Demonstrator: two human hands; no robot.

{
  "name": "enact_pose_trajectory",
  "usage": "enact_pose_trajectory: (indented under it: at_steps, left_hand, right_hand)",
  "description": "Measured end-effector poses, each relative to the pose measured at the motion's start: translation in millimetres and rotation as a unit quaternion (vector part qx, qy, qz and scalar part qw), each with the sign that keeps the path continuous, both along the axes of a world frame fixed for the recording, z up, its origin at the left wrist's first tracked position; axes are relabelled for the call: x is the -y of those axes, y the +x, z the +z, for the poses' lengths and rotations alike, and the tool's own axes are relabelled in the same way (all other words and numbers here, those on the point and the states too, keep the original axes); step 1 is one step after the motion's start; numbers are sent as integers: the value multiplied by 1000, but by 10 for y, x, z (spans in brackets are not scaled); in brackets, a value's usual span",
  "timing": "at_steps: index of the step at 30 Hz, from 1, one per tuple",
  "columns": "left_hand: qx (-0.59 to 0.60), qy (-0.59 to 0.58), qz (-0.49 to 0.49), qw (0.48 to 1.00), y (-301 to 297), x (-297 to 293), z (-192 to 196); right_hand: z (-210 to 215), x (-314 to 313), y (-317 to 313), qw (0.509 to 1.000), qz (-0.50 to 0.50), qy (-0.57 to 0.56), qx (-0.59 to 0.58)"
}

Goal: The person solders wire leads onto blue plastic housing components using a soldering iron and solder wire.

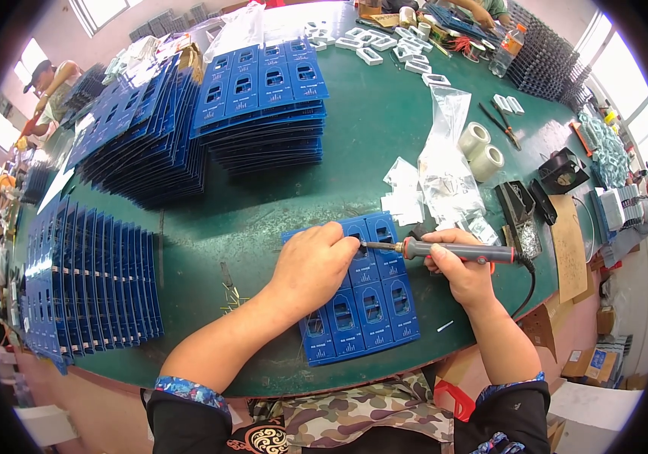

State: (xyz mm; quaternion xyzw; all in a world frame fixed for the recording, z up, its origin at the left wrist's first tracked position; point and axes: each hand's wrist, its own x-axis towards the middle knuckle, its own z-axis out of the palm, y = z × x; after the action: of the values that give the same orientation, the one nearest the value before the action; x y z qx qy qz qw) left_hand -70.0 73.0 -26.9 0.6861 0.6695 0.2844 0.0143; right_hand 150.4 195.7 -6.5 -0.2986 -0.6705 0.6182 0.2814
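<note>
A blue circuit board panel (371, 312), divided into several cut-out units, lies flat on the green table in front of me. My right hand (464, 274) grips a grey and red soldering iron (452, 250), its tip pointing left to a cut-out in the panel's upper row. On the panel's upper left rests my left hand (315, 261), fingers curled and pressed together right beside the iron's tip. Whatever they pinch is too small or hidden to name. A black cord (529, 284) runs from the iron's back end.
Tall stacks of blue panels (259, 113) stand at the far left, with upright panels (89, 280) nearer. To the right are a plastic bag (445, 163), solder wire rolls (486, 161), pliers (501, 125) and an iron stand (519, 216). White frames (369, 56) lie farther back. Other people work around the table.
</note>
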Motion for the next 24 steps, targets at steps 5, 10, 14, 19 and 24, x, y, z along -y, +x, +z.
enact_pose_trajectory:
  at_steps: [5,10,14,19,24]
  left_hand:
    - [5,10,7,1000,8,17,18]
    - [35,62,12,997,-1,92,172]
    - [142,60,2,988,84,255,379]
    - [249,44,-54,966,356,503,396]
    - [280,59,-62,956,425,646,348]
  right_hand:
    - [1,10,7,1000,-1,-10,-9]
    - [-23,-36,84,996,-52,-36,-68]
    - [124,190,-5,998,-26,-10,-61]
    - [58,610,-164,991,54,-58,-105]
    - [-85,750,-193,992,84,12,-89]
